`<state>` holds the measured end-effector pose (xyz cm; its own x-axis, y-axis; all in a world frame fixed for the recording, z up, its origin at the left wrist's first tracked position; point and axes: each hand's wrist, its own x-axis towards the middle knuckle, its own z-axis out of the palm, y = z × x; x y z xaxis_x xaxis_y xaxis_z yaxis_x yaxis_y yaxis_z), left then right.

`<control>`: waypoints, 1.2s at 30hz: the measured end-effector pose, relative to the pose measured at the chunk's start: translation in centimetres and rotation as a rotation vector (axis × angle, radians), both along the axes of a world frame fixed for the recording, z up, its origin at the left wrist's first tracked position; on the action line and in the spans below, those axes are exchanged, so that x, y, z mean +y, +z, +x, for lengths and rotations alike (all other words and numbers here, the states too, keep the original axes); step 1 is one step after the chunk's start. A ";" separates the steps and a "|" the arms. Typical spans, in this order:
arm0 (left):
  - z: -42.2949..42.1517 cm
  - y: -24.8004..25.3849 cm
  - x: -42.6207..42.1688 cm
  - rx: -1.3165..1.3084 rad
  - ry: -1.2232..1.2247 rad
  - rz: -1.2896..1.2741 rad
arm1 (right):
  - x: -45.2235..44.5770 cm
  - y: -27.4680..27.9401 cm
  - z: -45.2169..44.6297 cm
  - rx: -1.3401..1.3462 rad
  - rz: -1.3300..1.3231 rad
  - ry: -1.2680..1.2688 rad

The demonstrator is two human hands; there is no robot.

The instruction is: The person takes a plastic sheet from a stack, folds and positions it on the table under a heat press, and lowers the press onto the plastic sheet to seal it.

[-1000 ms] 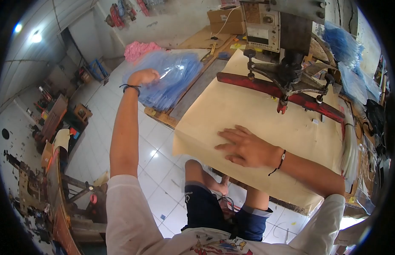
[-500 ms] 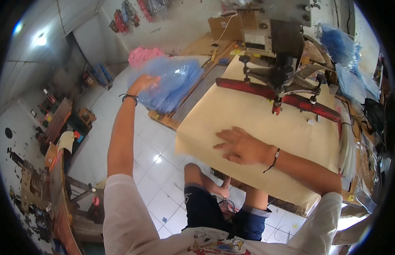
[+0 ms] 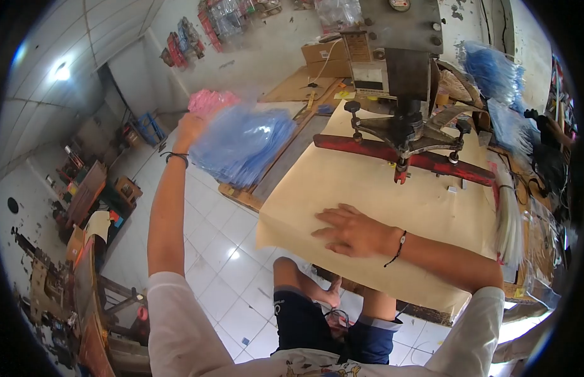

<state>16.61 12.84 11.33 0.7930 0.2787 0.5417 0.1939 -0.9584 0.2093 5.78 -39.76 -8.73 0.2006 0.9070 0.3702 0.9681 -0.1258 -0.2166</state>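
Blue plastic sheets [image 3: 241, 147]: translucent, glossy, loosely stacked, edges uneven, at left of worktable [image 3: 240, 196]. Tan sheet [image 3: 298, 195]: broad, mostly flat, under red bar [image 3: 358, 147], near-left corner overhanging

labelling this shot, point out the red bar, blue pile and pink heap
red bar [image 3: 367, 149]: head view, left half as pictured
blue pile [image 3: 241, 146]: head view, middle
pink heap [image 3: 211, 101]: head view, middle
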 end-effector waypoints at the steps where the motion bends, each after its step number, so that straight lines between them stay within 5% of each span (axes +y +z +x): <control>1: 0.0 0.4 1.2 -0.117 0.068 0.106 | 0.0 0.1 0.0 0.006 -0.003 -0.005; 6: -8.4 3.9 -7.7 -0.432 0.040 0.262 | 0.0 0.8 -0.1 0.031 -0.022 -0.007; 11: -19.0 -2.2 -16.3 -0.504 -0.216 0.505 | 0.2 0.9 -0.1 0.213 0.168 -0.048; 13: -22.6 -7.3 -18.9 -0.383 -0.331 0.434 | 0.3 2.1 -0.1 0.403 0.343 -0.147; 17: -27.3 -18.2 -24.2 -0.242 -0.524 0.135 | 0.0 2.9 -0.1 0.149 0.640 -0.284; 22: -29.1 -22.5 -28.2 -0.138 -0.379 -0.035 | -0.3 3.4 -1.4 -0.122 0.665 -0.361; 25: -29.5 -23.3 -29.4 -0.197 -0.321 -0.108 | -0.3 4.9 -1.5 -0.179 0.453 -0.319; 28: -28.9 -25.6 -31.1 -0.471 -0.108 -0.405 | 0.2 2.1 -0.4 -0.145 0.137 -0.319; 30: -28.9 -26.1 -31.4 -0.527 -0.077 -0.914 | -0.3 1.6 0.1 -0.065 0.048 -0.338; 33: -29.7 -25.4 -29.2 -0.167 -0.306 -1.955 | -0.1 1.0 -0.2 -0.040 0.019 -0.464; 36: -29.8 -24.7 -29.7 -0.170 -0.224 -1.631 | -0.1 1.4 -0.2 -0.060 -0.012 -0.590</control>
<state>-13.23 -16.85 -13.33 0.8590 0.5003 -0.1085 -0.0378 0.2734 0.9611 5.57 -39.84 -7.31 0.6513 0.6529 0.3866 0.7444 -0.6487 -0.1585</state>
